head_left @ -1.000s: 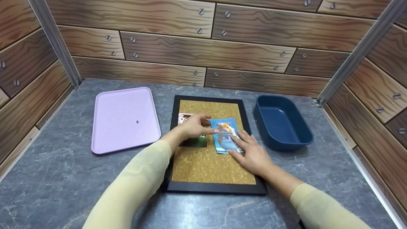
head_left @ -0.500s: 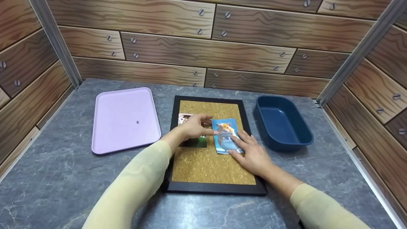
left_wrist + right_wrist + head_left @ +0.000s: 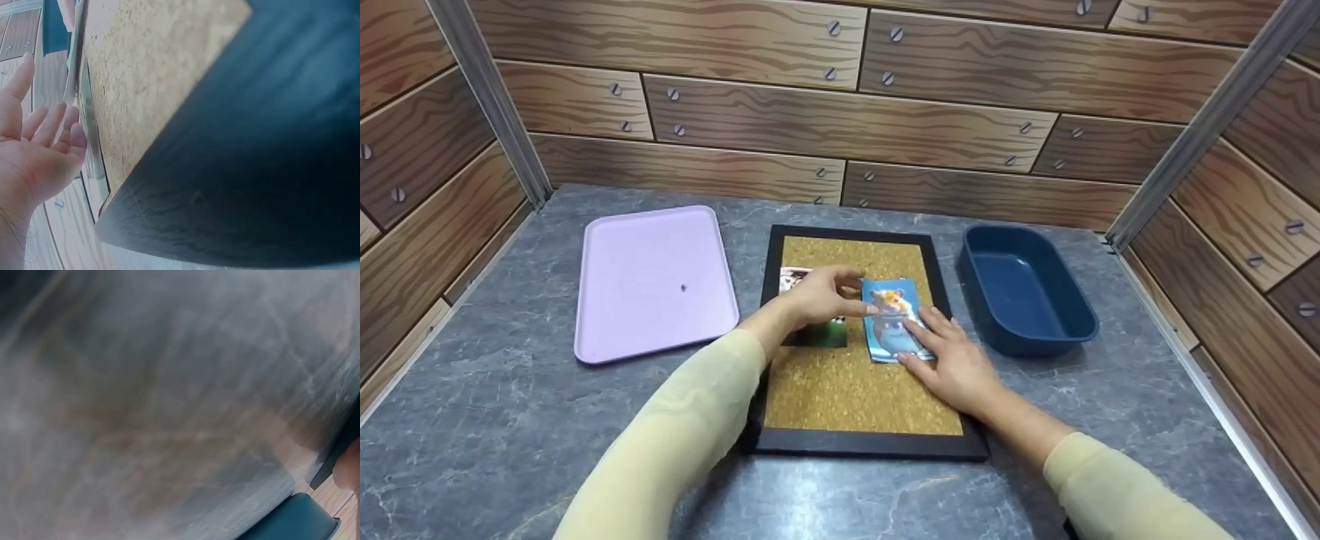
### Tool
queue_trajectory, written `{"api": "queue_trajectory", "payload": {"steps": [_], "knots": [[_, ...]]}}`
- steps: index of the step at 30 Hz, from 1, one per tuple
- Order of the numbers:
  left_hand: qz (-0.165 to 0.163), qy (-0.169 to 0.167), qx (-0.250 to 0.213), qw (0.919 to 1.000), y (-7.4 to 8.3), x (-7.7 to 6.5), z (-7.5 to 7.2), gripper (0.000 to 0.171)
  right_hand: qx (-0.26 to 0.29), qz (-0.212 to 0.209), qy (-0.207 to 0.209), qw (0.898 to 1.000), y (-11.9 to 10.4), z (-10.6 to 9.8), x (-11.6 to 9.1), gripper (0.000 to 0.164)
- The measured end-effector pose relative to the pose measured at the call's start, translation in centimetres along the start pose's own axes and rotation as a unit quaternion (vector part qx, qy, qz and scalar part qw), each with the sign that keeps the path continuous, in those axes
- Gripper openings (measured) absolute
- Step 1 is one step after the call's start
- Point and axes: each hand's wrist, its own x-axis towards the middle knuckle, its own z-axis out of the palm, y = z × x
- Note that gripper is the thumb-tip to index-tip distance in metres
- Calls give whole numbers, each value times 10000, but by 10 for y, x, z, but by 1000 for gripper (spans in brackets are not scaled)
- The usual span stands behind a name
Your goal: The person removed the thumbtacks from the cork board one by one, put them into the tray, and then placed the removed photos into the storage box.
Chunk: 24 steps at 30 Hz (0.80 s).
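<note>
And the right hand [image 3: 956, 364] is lying on the hamster card [image 3: 891, 337], fingers spread and touching its lower right! Across from it, the left hand [image 3: 821, 296] is resting over the photo [image 3: 825, 335], partly hiding it; the thumb tip is overlapping the card's left edge, with the forefinger bending near the top corner, a gap showing between the two. That card is lying on the right half of the cork board [image 3: 862, 394], a strip of cork separating it from the photo. The board is sitting on the counter [image 3: 547, 420], the lilac tray [image 3: 656, 285] flanking it left, the blue tub [image 3: 1020, 289] right.
</note>
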Motion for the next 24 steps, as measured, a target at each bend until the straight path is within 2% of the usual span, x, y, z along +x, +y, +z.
{"api": "queue_trajectory", "payload": {"steps": [6, 24], "knots": [[125, -30, -240, 9996, 1, 2, 3, 76, 64, -46, 20, 10000, 0, 0, -1, 64], [-83, -25, -1013, 9948, 3, 1, 7, 76, 19, 15, -112, 9999, 0, -1, 0, 66]]}}
